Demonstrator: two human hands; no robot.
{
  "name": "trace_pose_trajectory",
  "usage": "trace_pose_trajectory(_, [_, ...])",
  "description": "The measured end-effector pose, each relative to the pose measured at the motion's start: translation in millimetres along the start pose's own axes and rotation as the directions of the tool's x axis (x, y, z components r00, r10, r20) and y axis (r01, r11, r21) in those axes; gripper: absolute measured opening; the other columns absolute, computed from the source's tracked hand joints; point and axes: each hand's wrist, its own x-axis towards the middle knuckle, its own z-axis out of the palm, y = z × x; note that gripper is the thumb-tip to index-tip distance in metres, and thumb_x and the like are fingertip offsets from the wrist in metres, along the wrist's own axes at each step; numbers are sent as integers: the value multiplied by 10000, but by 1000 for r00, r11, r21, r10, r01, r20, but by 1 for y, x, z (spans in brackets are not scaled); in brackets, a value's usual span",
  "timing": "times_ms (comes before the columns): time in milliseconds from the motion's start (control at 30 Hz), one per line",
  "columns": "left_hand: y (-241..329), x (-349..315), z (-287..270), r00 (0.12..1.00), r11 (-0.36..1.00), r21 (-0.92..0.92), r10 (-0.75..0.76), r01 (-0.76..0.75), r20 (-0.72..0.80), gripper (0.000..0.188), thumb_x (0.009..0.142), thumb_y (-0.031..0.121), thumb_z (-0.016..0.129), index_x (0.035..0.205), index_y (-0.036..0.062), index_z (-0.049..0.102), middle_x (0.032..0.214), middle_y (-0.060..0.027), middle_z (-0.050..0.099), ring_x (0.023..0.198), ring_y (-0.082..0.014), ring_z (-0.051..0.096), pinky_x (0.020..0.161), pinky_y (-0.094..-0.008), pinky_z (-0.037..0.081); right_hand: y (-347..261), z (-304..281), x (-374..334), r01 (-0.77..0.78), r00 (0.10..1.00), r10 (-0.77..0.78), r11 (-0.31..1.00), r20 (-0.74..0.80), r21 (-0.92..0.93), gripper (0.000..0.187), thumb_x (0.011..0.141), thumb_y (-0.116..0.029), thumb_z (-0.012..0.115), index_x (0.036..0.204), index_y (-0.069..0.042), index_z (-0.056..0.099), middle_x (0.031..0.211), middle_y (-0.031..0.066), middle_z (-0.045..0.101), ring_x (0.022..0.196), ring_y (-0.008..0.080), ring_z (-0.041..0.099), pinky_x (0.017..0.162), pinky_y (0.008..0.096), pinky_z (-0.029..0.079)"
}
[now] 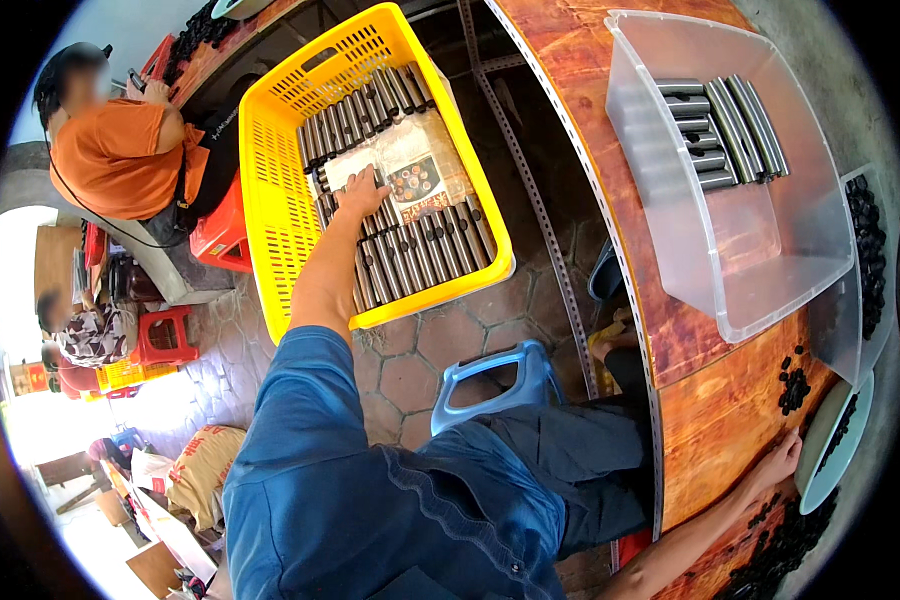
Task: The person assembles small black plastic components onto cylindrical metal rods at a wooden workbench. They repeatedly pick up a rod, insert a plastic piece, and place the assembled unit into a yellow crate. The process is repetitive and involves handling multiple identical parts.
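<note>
My left hand (362, 195) reaches into a yellow plastic crate (275, 215), its fingers spread over short metal tubes at the left of the layer. Rows of these grey tubes (410, 257) with dark slots lie along the crate's near side, and more tubes (345, 128) line the far side. A printed paper sheet (385, 160) lies between the rows. On the wooden table at right, my right hand (778, 460) has its fingers curled together beside a pale green bowl (810, 470). What those fingers hold, if anything, is hidden. Small black parts (793, 388) lie close by.
A clear plastic bin (670, 240) with more metal tubes stands on the wooden table (710, 430). Beyond it is another clear tray (835, 345) with black parts. A blue stool (490, 375) is below the crate. A person in orange (120, 160) works at far left by a red stool (220, 232).
</note>
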Motion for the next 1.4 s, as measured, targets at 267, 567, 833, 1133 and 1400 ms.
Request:
trace_pose_trajectory(267, [11,-17,2,973,978,44,208,-205,-97,775,1011,582,447,1584,88,280,1675,-115,234,1536,-326,226,1180,-629,209,-14,-1,-6,-31,999,29,998,-35,-48,349,1036,-277,578,964,57,652,833,89,617,777,187,516,732,336,470])
trace_pose_trajectory(567, [7,13,-20,834,922,-278,79,-270,-546,635,1047,368,519,1555,39,329,1603,-187,344,1480,-367,314,1189,-508,282,-39,16,-10,-71,997,76,971,-14,227,361,1048,-232,573,754,-37,495,669,-31,367,619,83,309,557,306,284])
trace_pose_trajectory(833, [266,-199,-251,-28,308,149,365,-940,-931,256,906,3,669,1158,39,695,1047,-119,683,1021,-285,646,912,-353,501,-47,6,-20,-55,997,64,984,-47,167,350,1025,-199,589,754,1,496,665,-5,408,643,100,358,571,310,325])
trace_pose_trajectory(1133, [448,-202,-269,414,373,530,909,-762,-45,375,896,312,665,1109,9,720,1037,-240,717,951,-380,695,854,-477,542,-43,12,-18,27,996,-5,967,-86,252,333,967,-184,638,746,45,541,645,59,469,644,130,426,591,348,392])
trace_pose_trajectory(1400, [470,-211,-259,471,388,460,879,-798,75,438,721,122,729,1151,50,689,1085,-259,699,1042,-438,656,900,-499,529,-44,6,-19,-23,987,59,972,-148,234,333,938,-296,647,799,7,638,755,225,626,706,401,615,645,476,450])
